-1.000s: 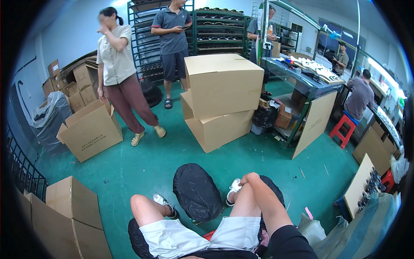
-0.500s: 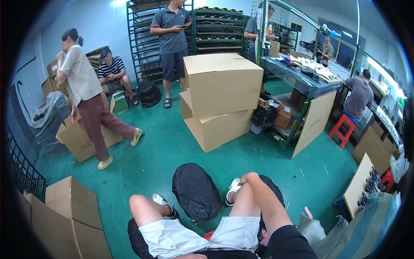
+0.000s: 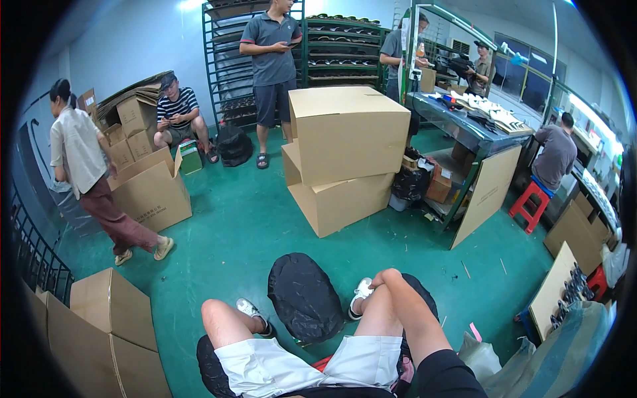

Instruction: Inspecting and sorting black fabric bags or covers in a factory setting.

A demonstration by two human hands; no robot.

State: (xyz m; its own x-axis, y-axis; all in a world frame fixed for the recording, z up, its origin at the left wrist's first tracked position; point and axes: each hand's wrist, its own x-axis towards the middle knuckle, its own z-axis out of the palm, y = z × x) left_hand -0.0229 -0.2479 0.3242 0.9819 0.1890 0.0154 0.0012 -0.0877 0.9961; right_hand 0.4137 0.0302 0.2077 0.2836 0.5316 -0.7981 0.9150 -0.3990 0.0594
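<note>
I am sitting low with both bare knees in front of me, in white shorts point(image 3: 265, 365). My right hand point(image 3: 381, 279) reaches past my right knee and rests at the top of my white right shoe point(image 3: 361, 292); its fingers are curled out of sight. My left hand is not in view. A black bag point(image 3: 304, 297) lies on the green floor between my feet, next to my left shoe point(image 3: 249, 308).
Two stacked cardboard boxes point(image 3: 345, 156) stand ahead, an open box point(image 3: 151, 192) to the left, more boxes point(image 3: 99, 331) at my near left. A person in a light shirt point(image 3: 83, 159) walks left. Others sit and stand by green racks point(image 3: 332, 53). A workbench point(image 3: 464, 126) stands right.
The person in the light shirt has walked from the middle to the far left, uncovering a seated person in a striped shirt. My legs and right arm have stayed still.
</note>
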